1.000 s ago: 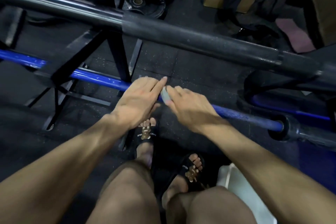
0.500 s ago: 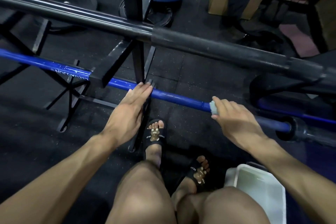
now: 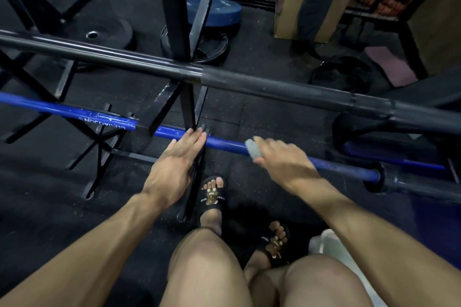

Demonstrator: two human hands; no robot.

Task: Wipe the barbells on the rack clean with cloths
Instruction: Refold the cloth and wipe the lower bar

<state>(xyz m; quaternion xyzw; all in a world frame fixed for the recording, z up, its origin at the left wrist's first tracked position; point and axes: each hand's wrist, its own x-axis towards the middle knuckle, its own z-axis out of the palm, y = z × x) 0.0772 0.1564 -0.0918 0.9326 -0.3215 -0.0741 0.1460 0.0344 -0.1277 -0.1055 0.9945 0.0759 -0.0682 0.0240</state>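
Now the long blue steel barbell (image 3: pixel 224 143) lies low on the black metal rack (image 3: pixel 185 97), under the thicker black barbell (image 3: pixel 274 85). I judge it heavy and stiff, with a smooth painted shaft that is a little slippery, so it is better to steady it on the rack than to lift it. The right hand (image 3: pixel 287 162) curls around the shaft and presses a small grey cloth (image 3: pixel 253 149) against it; the cloth looks soft and light. The left hand (image 3: pixel 174 164) rests flat with straight fingers on the bar near the rack upright and grips nothing. Compared with half a second ago, the right hand and cloth are nearer to the left hand along the bar.
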